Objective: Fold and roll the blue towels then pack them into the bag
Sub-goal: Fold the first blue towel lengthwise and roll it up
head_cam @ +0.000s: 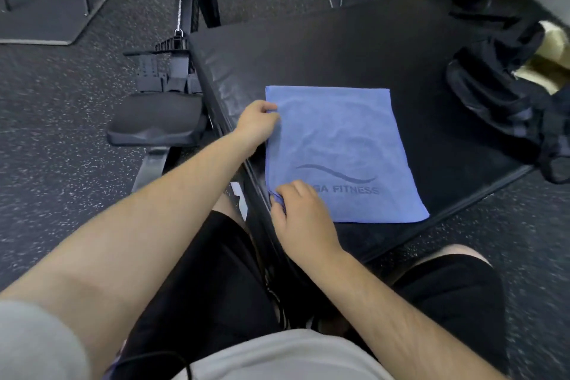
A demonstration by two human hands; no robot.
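Flat on the black pad (339, 49), the blue towel (339, 139) shows a dark logo; both hands, left hand (256, 123) and right hand (300, 213), pinch its near edge.

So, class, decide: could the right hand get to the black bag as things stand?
Probably yes: only the flat blue towel and bare mat lie between the right hand and the bag, though that hand is pinching the towel's edge.
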